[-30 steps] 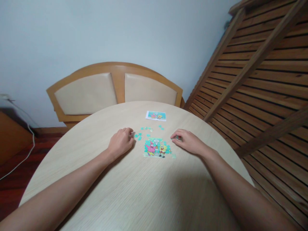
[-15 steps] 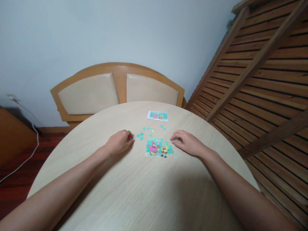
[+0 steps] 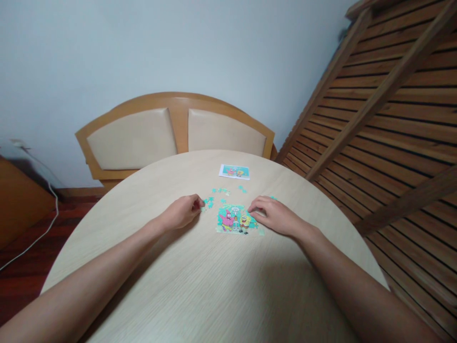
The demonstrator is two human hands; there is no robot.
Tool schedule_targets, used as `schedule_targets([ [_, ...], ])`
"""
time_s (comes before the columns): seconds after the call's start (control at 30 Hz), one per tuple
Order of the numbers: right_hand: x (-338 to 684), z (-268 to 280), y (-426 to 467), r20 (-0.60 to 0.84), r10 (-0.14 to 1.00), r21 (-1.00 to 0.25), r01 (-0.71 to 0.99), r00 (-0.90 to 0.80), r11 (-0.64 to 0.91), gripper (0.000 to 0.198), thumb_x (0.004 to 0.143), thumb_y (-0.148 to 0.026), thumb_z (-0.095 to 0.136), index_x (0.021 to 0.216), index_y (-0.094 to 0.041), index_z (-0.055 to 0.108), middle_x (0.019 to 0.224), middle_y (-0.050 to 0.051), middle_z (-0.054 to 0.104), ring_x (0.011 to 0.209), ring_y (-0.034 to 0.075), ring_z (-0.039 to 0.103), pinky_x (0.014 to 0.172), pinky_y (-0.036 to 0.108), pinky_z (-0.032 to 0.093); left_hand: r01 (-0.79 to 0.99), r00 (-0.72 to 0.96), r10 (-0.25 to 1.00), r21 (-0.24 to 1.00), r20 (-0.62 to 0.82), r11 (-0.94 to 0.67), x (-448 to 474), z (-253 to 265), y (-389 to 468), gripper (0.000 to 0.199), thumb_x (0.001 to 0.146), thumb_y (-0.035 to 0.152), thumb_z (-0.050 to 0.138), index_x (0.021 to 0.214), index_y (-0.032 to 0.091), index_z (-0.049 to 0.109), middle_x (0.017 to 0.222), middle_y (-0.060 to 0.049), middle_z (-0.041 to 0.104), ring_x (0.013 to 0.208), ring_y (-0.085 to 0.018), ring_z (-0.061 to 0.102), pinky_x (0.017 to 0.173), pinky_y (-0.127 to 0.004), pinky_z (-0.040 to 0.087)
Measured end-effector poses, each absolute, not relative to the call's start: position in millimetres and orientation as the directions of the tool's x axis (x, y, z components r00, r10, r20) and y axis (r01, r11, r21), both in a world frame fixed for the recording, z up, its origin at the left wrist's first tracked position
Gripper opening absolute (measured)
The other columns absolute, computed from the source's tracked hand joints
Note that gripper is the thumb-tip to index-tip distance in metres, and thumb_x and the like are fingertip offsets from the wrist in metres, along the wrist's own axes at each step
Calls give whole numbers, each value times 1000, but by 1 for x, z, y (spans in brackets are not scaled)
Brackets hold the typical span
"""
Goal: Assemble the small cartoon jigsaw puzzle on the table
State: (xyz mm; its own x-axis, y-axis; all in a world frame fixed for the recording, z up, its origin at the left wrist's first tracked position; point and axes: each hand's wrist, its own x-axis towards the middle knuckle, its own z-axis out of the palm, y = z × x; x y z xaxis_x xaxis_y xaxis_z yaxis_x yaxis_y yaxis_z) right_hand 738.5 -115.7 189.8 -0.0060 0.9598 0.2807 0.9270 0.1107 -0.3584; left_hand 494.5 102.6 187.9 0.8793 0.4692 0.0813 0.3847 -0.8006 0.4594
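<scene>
A partly joined jigsaw puzzle (image 3: 228, 221) lies flat on the table, showing a pink starfish, a tall pale figure and a yellow square character. At its upper right corner, my right hand (image 3: 276, 216) has thumb and forefinger drawn together over the edge pieces; what is between the tips is hidden. My left hand (image 3: 183, 211) is left of the puzzle, its fingers pinched on a small pale-green puzzle piece (image 3: 203, 208). Loose turquoise pieces (image 3: 210, 202) lie just beyond those fingertips. Another turquoise piece (image 3: 273, 197) shows behind my right hand.
More loose pieces (image 3: 222, 191) and a small pair (image 3: 242, 189) lie beyond the puzzle. A picture card (image 3: 235, 172) with the same characters rests farther back on the round wooden table (image 3: 171, 295). A padded chair back (image 3: 180, 126) and a slatted wooden panel (image 3: 385, 119) stand behind.
My left hand has shifted slightly right, to the loose pieces. My right hand has moved a little left, over the puzzle's upper right corner, uncovering a turquoise piece behind it.
</scene>
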Motion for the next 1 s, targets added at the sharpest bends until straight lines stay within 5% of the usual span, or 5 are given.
schedule_targets([
  [0.73,727,184,-110,296,953,-362,915,-71,180,18,95,-29,59,107,-24,72,105,8,68,100,23,60,92,39,47,299,916,379,403,135,-865,495,184,85,16,82,26,57,90,19,70,94,-9,70,80,-20,63,73,-31,49],
  [1.0,728,185,-110,291,954,-343,923,-72,174,18,95,-31,59,105,-22,71,105,9,67,100,23,61,91,37,48,244,928,359,567,98,-787,498,189,74,12,86,26,55,90,18,64,81,-3,68,67,-15,58,61,-25,43],
])
